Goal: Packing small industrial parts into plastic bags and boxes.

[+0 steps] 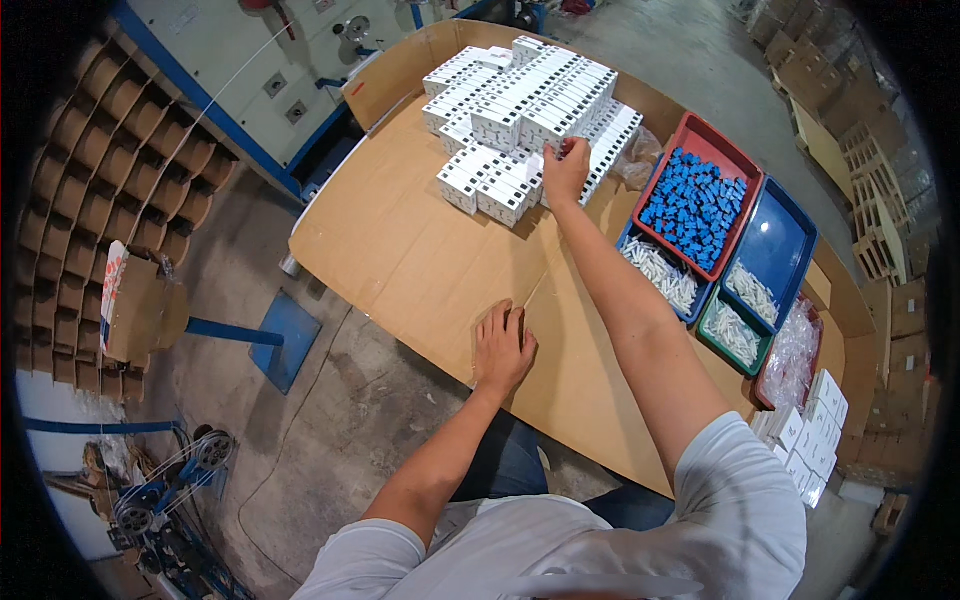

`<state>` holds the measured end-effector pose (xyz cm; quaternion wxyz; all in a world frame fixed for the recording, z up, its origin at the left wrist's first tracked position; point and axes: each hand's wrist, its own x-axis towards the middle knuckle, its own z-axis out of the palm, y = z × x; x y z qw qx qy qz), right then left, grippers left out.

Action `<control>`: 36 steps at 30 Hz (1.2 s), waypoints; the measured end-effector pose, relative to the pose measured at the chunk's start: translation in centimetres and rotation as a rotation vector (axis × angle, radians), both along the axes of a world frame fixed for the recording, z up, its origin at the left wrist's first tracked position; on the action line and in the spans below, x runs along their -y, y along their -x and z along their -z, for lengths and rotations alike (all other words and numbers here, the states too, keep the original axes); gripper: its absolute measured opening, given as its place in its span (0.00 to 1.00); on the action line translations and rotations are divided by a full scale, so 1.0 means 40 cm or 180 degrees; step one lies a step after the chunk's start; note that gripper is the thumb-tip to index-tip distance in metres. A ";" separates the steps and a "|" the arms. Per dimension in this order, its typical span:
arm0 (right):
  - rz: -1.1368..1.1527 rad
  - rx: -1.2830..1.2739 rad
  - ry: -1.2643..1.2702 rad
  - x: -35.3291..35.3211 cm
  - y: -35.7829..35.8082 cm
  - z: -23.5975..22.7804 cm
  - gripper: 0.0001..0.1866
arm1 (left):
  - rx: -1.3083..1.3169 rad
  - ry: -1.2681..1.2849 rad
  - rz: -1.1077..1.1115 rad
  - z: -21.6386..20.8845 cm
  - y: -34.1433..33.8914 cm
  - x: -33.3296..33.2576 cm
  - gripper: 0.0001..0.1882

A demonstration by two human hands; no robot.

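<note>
My left hand point(503, 347) lies palm down on the cardboard-covered table point(400, 250) close to its near edge, fingers spread and holding nothing. Stretched out ahead, my right hand point(567, 172) is at the near right side of a big stack of small white boxes point(545, 95) with dark square marks on their ends. Its fingers are curled in against the boxes; what they pinch, if anything, is hidden. The boxes stand in tight rows at several heights.
Right of my right arm, a red tray point(690, 128) holds small blue parts. Around it are a blue tray point(785, 230) and a green tray point(750, 368) with white pieces, clear plastic bags point(790, 350), and more white boxes point(815, 440). A raised cardboard rim point(660, 100) borders the table.
</note>
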<state>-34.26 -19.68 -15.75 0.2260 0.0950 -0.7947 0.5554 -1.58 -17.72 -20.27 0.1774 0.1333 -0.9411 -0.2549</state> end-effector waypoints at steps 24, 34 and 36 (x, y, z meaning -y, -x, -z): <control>-0.0373 0.0753 0.0562 -0.518 -0.755 0.103 0.06 | -0.0186 0.0183 -0.0024 0.021 -0.013 -0.008 0.22; 0.0077 0.0433 -0.1081 -0.873 -1.149 0.068 0.12 | -0.0528 0.0249 0.0018 0.062 -0.024 -0.004 0.23; 0.0202 0.0549 -0.0993 -0.904 -1.171 0.078 0.12 | -0.0553 0.0179 0.0081 0.065 -0.024 -0.013 0.24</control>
